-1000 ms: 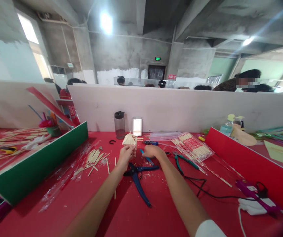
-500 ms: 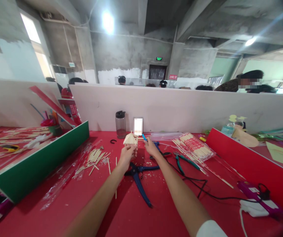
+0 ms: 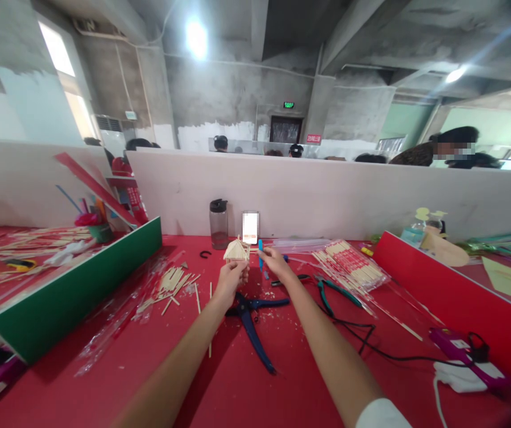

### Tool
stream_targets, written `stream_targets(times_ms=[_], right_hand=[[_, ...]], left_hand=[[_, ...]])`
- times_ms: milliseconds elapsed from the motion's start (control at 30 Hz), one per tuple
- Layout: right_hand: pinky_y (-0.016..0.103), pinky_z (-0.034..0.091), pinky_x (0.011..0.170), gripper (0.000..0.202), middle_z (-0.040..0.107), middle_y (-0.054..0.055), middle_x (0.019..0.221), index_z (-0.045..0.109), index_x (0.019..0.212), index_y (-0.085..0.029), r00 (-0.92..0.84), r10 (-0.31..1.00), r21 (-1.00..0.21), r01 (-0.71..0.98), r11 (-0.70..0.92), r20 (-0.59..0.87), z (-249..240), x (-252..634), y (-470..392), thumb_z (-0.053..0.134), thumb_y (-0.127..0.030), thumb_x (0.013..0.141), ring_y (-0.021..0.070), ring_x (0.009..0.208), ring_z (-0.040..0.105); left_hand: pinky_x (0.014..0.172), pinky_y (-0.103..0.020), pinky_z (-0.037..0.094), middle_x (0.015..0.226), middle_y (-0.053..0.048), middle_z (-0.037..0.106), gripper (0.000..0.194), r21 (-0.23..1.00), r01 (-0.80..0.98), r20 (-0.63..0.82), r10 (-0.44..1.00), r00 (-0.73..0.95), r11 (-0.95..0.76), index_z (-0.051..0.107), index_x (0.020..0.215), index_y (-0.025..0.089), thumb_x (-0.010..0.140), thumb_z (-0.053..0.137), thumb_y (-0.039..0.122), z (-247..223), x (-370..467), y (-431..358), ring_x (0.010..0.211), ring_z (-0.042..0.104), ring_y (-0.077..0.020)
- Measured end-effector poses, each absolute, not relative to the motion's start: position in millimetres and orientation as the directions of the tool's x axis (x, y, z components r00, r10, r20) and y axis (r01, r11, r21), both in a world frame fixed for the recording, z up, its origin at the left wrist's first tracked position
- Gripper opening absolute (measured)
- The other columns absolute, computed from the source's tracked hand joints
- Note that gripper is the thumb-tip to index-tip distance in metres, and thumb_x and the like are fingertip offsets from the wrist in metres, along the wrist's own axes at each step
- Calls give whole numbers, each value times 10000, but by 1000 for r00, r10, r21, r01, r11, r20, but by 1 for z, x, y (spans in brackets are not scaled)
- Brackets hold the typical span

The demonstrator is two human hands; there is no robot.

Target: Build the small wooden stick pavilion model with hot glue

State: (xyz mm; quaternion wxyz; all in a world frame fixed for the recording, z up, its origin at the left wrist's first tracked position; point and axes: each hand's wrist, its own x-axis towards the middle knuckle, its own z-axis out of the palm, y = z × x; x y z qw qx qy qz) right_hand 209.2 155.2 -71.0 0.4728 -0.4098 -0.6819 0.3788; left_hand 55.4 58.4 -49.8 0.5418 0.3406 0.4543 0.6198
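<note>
Blue tool (image 3: pixel 260 246) now more nearly upright

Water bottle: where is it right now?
In the head view, the water bottle stands upright left of the phone, in front of the white partition, beyond the left hand.

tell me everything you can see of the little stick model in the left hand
The little stick model looks wooden and pale, with a peaked roof of thin sticks side by side and small sticks standing at its right. The left hand holds it low down, roof up, at the far side of the red table. Fingers hide part of its base.
</note>
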Motion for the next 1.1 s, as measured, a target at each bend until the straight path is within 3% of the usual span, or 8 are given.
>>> stream_targets(times_ms=[200,333,467,800,1100], right_hand=[[268,425,593,371,520,-31,581,542,759,-213,-77,913,-907,103,407,401,-47,218,143,530,-571,854,147,560,486],[273,459,652,324,603,-2,656,623,808,-206,-266,847,-881,-16,473,460,-20,222,123,586,-526,846,159,642,570],[289,466,741,229,664,13,768,676,803,-204,-379,759,-813,31,581,529,-3,217,108,644,-431,811,172,747,605],[244,419,636,154,546,-37,637,629,757,-182,-324,734,-745,115,657,597,-22,203,114,615,-325,813,116,600,490],[246,436,619,153,654,11,775,677,816,-182,-379,698,-702,155,695,608,-17,200,108,600,-314,821,138,668,576]], left_hand=[[468,-185,401,627,-3,604,356,930,-367,-62,983,-174,-7,642,709,114,551,821,377,-50,56,57,487,504,-58],[456,-185,380,615,5,589,347,928,-373,-54,985,-166,-12,636,702,115,560,816,376,-49,56,57,471,483,-51],[453,-182,376,614,14,584,347,928,-372,-51,985,-166,-15,641,742,115,569,811,364,-49,56,57,466,483,-50],[453,-187,392,609,9,589,388,929,-369,-40,986,-163,-23,632,712,120,538,836,400,-49,56,57,462,485,-54],[445,-187,374,577,13,570,403,933,-360,-37,986,-163,-24,613,661,125,542,836,439,-49,57,57,446,462,-49]])
